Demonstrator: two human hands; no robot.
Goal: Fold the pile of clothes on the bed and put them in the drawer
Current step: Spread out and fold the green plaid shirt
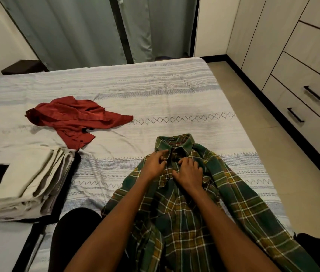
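From the head view, the green plaid shirt point(184, 203) lay face-up on the bed point(175, 91), collar away from the person. Both hands, left point(155, 163) and right point(189, 172), pinched its placket below the collar, seemingly fastening a button so it would fold squarely. The red shirt point(76, 118) lay crumpled beyond a folded pile point(31, 177); drawers point(312, 93) stood shut.

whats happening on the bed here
A person is working on a green plaid shirt spread on the bed. The left hand and right hand pinch its front placket just below the collar. A crumpled red shirt lies unfolded further back, and a folded stack of beige clothes sits to the left.
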